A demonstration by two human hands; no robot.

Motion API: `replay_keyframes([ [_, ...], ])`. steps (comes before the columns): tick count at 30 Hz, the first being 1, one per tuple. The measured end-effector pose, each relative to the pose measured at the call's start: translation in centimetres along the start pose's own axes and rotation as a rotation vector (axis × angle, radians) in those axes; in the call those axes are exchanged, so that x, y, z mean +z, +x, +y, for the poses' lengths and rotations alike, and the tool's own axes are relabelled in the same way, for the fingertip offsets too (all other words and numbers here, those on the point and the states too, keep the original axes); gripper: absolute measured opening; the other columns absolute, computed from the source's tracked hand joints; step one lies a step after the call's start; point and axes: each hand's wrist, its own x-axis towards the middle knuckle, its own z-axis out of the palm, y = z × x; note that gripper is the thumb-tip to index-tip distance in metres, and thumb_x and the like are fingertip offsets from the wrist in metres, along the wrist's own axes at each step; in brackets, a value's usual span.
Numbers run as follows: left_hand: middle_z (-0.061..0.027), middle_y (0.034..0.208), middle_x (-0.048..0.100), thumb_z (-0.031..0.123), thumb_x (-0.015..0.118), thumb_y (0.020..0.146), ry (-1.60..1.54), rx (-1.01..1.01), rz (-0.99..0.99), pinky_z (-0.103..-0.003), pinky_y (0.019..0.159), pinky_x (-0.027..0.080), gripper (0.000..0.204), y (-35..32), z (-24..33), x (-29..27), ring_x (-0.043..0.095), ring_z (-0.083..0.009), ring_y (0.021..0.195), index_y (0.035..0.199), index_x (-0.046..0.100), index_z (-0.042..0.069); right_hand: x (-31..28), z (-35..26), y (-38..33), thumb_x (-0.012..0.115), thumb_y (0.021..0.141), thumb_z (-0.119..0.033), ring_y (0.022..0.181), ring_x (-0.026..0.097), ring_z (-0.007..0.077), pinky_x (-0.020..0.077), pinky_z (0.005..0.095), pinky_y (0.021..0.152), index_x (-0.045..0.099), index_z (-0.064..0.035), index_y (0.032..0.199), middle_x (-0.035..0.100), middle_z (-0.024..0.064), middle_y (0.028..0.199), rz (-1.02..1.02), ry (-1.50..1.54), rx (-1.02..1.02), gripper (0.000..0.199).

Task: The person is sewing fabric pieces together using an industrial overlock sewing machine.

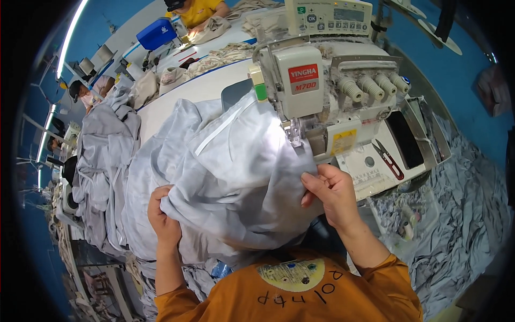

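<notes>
A pale grey-blue garment [230, 172] is spread in front of a white overlock sewing machine [298, 80]. Its right edge runs under the lit presser foot [294, 131]. My left hand [163, 214] is closed around a fold at the cloth's near left side. With thumb and fingers, my right hand [331, 193] pinches the cloth edge just in front of the presser foot. A narrow white strip [225, 124] lies along the upper part of the garment. The cloth hides the fingertips of my left hand.
Red-handled thread snips [389, 160] and a black phone [404, 139] lie on the machine's right ledge. Grey cloth is heaped at left [104, 161] and right [456, 214]. A clear bin [405, 212] holds scraps. Across the table, a person in yellow [201, 13] handles beige cloth.
</notes>
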Motion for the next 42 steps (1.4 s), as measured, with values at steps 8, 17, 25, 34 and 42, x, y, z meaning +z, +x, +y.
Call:
replay_keyframes([
  [8, -0.0084, 0.099, 0.059, -0.003, 0.054, 0.082, -0.16, -0.118, 0.32, -0.025, 0.087, 0.04, 0.014, 1.5, -0.9, 0.7, 0.053, -0.0147, 0.094, 0.095, 0.053, 0.0, 0.1, -0.3, -0.1, 0.064, 0.087, -0.012, 0.052, 0.058, 0.0084, 0.046, 0.02, 0.05, 0.056, 0.0007, 0.079, 0.058, 0.0022, 0.062, -0.002, 0.027, 0.003, 0.017],
  [17, -0.009, 0.105, 0.057, -0.003, 0.053, 0.083, -0.092, -0.042, 0.189, -0.025, 0.088, 0.039, 0.018, 3.0, -1.3, 1.1, 0.052, -0.0151, 0.095, 0.1, 0.049, 0.001, 0.0, -0.3, 0.0, 0.064, 0.087, -0.012, 0.053, 0.058, 0.0085, 0.046, 0.0201, 0.05, 0.056, -0.0003, 0.078, 0.059, 0.0019, 0.062, -0.02, 0.019, -0.01, 0.017],
  [25, -0.0025, 0.097, 0.052, 0.004, 0.052, 0.087, -0.091, -0.141, 0.498, -0.024, 0.085, 0.039, 0.014, 6.1, -0.7, 0.8, 0.05, -0.0113, 0.09, 0.1, 0.05, 0.002, 0.0, -0.6, 0.0, 0.063, 0.088, -0.011, 0.052, 0.058, 0.0082, 0.046, 0.0201, 0.05, 0.056, -0.0016, 0.075, 0.058, 0.0015, 0.062, -0.025, -0.029, 0.005, 0.017],
  [34, -0.0023, 0.094, 0.054, 0.005, 0.052, 0.087, -0.084, 0.009, 0.376, -0.022, 0.082, 0.039, 0.013, 9.3, 0.1, 1.9, 0.049, -0.0103, 0.086, 0.1, 0.051, 0.002, -0.2, -0.6, 0.2, 0.062, 0.087, -0.01, 0.051, 0.056, 0.0072, 0.046, 0.0204, 0.048, 0.056, -0.0029, 0.074, 0.057, 0.0005, 0.061, -0.059, 0.031, 0.019, 0.016],
  [42, -0.007, 0.11, 0.058, 0.003, 0.05, 0.089, -0.071, 0.057, 0.46, -0.024, 0.088, 0.041, 0.026, 14.2, 1.1, 0.1, 0.056, -0.0131, 0.098, 0.114, 0.049, -0.003, 0.0, -0.7, 0.1, 0.063, 0.087, -0.009, 0.052, 0.056, 0.007, 0.046, 0.0202, 0.048, 0.057, -0.0022, 0.077, 0.058, 0.0005, 0.063, -0.033, 0.013, 0.02, 0.014],
])
